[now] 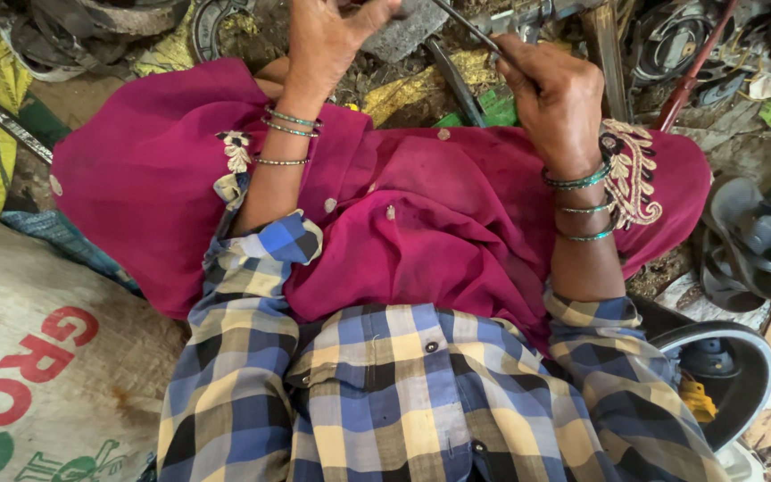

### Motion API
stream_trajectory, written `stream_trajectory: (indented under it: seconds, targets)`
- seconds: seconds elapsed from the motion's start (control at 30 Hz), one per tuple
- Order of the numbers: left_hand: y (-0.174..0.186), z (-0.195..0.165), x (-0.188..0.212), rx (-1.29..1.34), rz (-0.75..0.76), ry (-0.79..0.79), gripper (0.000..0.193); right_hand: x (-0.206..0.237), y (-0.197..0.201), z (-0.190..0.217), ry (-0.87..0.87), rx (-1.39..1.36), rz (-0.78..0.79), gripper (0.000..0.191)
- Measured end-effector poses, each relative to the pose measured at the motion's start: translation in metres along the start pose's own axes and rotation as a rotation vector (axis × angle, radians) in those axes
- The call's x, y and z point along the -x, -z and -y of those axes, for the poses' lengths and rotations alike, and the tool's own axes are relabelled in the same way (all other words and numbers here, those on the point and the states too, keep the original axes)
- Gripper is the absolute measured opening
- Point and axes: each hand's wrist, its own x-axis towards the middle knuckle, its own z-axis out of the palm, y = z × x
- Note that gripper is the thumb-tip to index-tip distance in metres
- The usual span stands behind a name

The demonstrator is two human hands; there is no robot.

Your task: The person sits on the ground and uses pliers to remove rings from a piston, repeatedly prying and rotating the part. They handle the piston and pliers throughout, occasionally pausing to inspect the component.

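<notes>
Filling the bottom of the head view, nearest the camera, a checked shirt (385, 393) in blue, yellow and black is covering the person's chest and both upper arms, its sleeves pushed up to the elbows. Beyond it, a magenta cloth (457, 214) with pale embroidery is lying draped across the lap, spreading wide to both sides.

Both forearms are reaching away from the camera over that cloth, each wearing thin green and silver bangles (289, 125) at the wrist. The right hand (557, 94) is curling closed around a thin metal rod (468, 27), which is slanting up and to the left from the fist toward the top edge. The left hand (327, 40) is sitting higher in the picture, fingers bent downward over something at the top edge; what it is gripping is cut off, so I cannot tell whether it is holding anything. It is resting just beside a grey stone block (408, 31).

To the left, a white woven sack (46, 357) with red and green printing is lying on the ground. To the right, dark sandals (751, 245) are sitting near a black wheel rim (742, 384).
</notes>
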Motion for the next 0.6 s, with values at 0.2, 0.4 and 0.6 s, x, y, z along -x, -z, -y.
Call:
stream_trajectory:
  seconds: [0.2,0.4,0.6]
  targets:
    - [-0.038,-0.027,0.014,0.007,0.231,0.000,0.059,-0.007,0.001,-0.013,-0.022,0.027,-0.101,0.025]
    - [-0.009,0.009,0.007,0.182,0.038,0.080,0.044,0.000,0.014,-0.017,-0.167,-0.140,-0.028,0.022]
    - [-0.001,0.026,0.012,0.158,-0.041,0.079,0.035,0.000,0.020,-0.005,-0.054,-0.122,0.097,0.024]
